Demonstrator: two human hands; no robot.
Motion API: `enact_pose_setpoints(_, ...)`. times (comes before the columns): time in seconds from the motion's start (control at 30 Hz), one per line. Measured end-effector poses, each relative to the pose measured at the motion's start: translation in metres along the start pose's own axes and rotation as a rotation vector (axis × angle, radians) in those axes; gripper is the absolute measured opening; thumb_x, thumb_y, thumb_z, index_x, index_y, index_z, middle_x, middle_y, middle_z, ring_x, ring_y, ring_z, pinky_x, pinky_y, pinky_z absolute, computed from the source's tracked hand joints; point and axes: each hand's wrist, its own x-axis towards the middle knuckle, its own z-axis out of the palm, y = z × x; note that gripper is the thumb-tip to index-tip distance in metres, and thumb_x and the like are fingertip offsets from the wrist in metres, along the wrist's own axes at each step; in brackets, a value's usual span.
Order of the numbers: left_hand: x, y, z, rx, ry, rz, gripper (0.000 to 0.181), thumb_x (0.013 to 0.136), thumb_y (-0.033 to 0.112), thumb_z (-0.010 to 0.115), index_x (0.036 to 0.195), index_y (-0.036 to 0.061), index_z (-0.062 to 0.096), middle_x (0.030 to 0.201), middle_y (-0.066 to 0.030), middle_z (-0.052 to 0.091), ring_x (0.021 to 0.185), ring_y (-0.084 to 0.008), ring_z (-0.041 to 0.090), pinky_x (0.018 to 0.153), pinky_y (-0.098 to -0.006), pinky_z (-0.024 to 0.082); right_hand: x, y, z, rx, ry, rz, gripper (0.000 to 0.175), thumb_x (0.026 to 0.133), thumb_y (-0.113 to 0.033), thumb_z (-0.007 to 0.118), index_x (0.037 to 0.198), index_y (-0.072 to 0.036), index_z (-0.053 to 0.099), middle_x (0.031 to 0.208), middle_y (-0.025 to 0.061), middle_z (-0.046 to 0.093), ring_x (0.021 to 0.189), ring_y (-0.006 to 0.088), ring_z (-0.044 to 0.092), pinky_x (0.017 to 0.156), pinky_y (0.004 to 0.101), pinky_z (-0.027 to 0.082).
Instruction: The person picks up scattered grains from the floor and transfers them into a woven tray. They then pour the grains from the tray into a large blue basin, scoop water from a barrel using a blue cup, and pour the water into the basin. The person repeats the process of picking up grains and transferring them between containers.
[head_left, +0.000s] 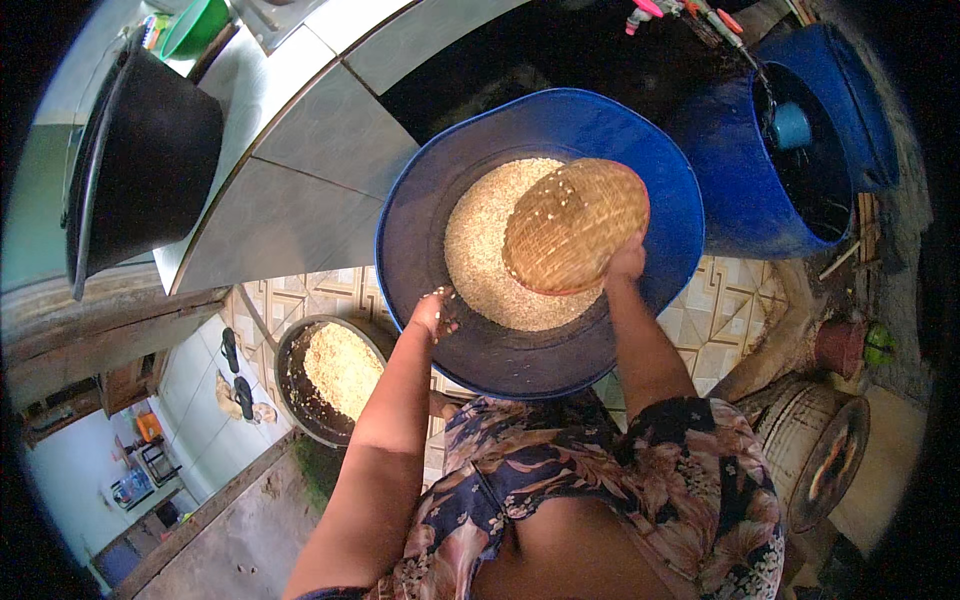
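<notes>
A large blue plastic drum (555, 120) stands open in front of me, with a deep layer of pale beans or grains (480, 247) at its bottom. My right hand (626, 261) grips the rim of a round woven basket (577, 225), tilted over the right part of that layer. A few loose grains cling to the weave; the basket's other face is hidden. At the drum's near left side, my left hand (439, 315) hangs just inside the rim with fingers bent and apart. Several grains stick to it, and I see nothing held.
Left of the drum, a dark basin (289, 375) holds more pale grains. Water runs into another blue drum (720, 172) with a blue dipper (793, 126) inside. A black tub (150, 157) rests on the tiled ledge (315, 142). A worn metal container (810, 450) stands near my right side.
</notes>
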Motion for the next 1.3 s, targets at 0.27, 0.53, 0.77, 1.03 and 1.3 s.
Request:
enact_pose_setpoints(0.27, 0.014, -0.014, 0.009, 0.020, 0.096, 0.036, 0.044, 0.081, 0.039, 0.054, 0.114, 0.0096, 0.050, 0.109, -0.0120, 0.049, 0.093, -0.0274, 0.047, 0.065, -0.0414, 0.044, -0.068, 0.023, -0.007, -0.510, -0.261, -0.234, 0.049, 0.090, -0.042, 0.036, 0.089, 0.001, 0.061, 0.079, 0.0204, 0.062, 0.076, 0.0382, 0.059, 0.069, 0.0432, 0.045)
enact_pose_setpoints(0.53, 0.023, -0.012, 0.007, 0.128, 0.040, 0.020, 0.050, 0.088, 0.037, 0.043, 0.133, 0.0169, 0.037, 0.130, -0.0153, 0.040, 0.107, -0.0348, 0.048, 0.077, -0.0449, 0.042, -0.041, -0.031, -0.025, -0.257, -0.084, -0.285, 0.050, 0.091, -0.043, 0.035, 0.093, 0.001, 0.060, 0.084, 0.0249, 0.060, 0.081, 0.0383, 0.059, 0.072, 0.0417, 0.045)
enact_pose_setpoints(0.77, 0.008, 0.009, 0.016, 0.707, 0.164, 0.472, 0.051, 0.077, 0.031, 0.057, 0.121, 0.0072, 0.047, 0.123, -0.0215, 0.044, 0.115, -0.0353, 0.041, 0.090, -0.0461, 0.038, -0.083, -0.038, -0.040, -0.491, -0.567, -0.407, 0.038, 0.087, -0.042, 0.045, 0.089, -0.007, 0.060, 0.086, 0.0169, 0.061, 0.074, 0.0371, 0.058, 0.065, 0.0455, 0.045)
enact_pose_setpoints(1.03, -0.133, 0.079, 0.048, 1.427, 0.135, 1.454, 0.059, 0.070, 0.033, 0.064, 0.121, 0.0094, 0.047, 0.119, -0.0176, 0.048, 0.120, -0.0359, 0.034, 0.097, -0.0507, 0.030, -0.127, -0.177, -0.072, -0.783, -0.947, -1.064, 0.042, 0.079, -0.052, 0.051, 0.074, -0.011, 0.056, 0.075, 0.0103, 0.060, 0.068, 0.0313, 0.060, 0.058, 0.0437, 0.046)
enact_pose_setpoints(1.3, -0.160, 0.074, 0.029, 1.048, -0.172, 1.632, 0.022, 0.077, 0.022, 0.061, 0.074, 0.0021, 0.054, 0.069, -0.0155, 0.053, 0.070, -0.0356, 0.052, 0.064, -0.0419, 0.041, -0.133, -0.290, -0.112, -0.286, -0.762, -1.065, 0.020, 0.072, -0.024, 0.065, 0.078, -0.006, 0.063, 0.080, 0.0099, 0.061, 0.074, 0.0236, 0.059, 0.069, 0.0317, 0.046)
